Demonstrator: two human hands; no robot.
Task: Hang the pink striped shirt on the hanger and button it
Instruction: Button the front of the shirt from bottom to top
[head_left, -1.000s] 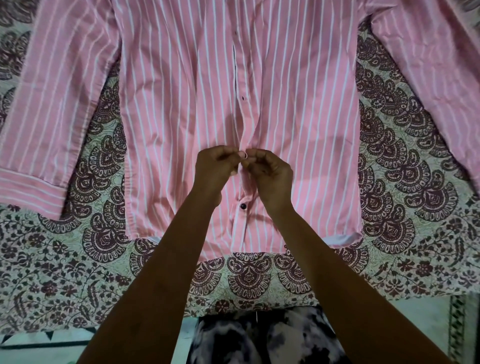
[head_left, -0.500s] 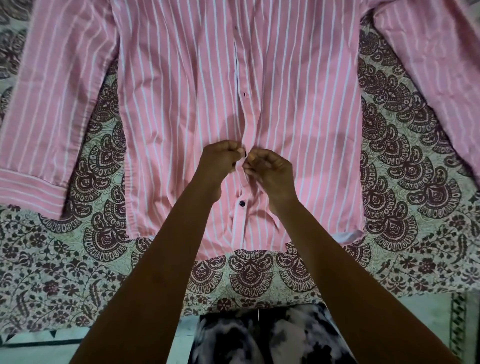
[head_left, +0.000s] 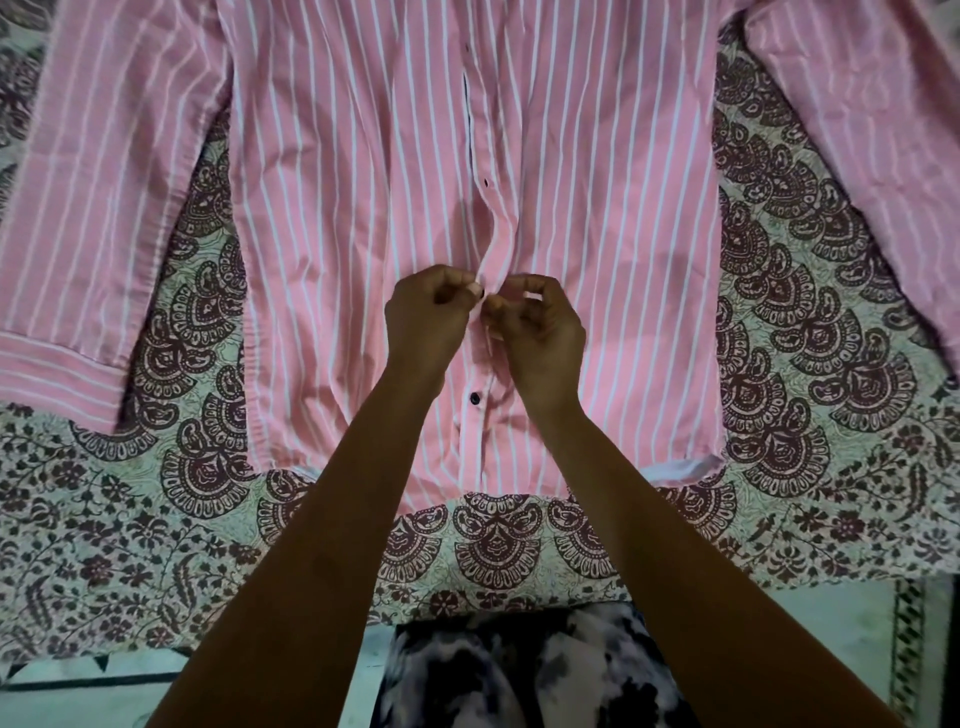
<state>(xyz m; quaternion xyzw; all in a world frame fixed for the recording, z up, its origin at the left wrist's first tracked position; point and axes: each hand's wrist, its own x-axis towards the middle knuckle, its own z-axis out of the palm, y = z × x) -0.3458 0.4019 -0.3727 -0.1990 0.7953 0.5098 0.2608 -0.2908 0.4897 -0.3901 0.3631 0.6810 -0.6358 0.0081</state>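
A: What has moved since a second ago?

B: Little. Both hands sit a touch farther up the placket than before, and the fingers have loosened from tight knots into looser curls. The shirt (head_left: 363, 218) has kept its place.

A: How are the fingers set?

B: The left hand (head_left: 428, 317) has its fingers curled, thumb and forefinger pinching the left edge of the placket. The right hand (head_left: 540, 327) is curled too, its fingertips pinching the right edge. The two pinches nearly touch at the centre line. Whether a button is between them I cannot tell; the fingers cover that spot.

A: Where does the shirt lie?

B: Flat, front up, on a patterned bedsheet (head_left: 156, 530), sleeves spread out to the left and right, hem toward the near side. The collar end runs out of view at the far edge.

A: Any buttons showing?

B: One dark button (head_left: 475, 398) on the placket, just near of the hands, between the wrists. Another dark button (head_left: 485, 183) farther up the placket.

A: What gets in the way?

B: Both forearms cross the near part of the shirt and hide some of the hem. The hands themselves cover the placket where they pinch.

A: What else is there?

B: A dark mottled garment (head_left: 530, 675) at the near edge, between the arms, and pale floor (head_left: 78, 696) near the sheet's edge.
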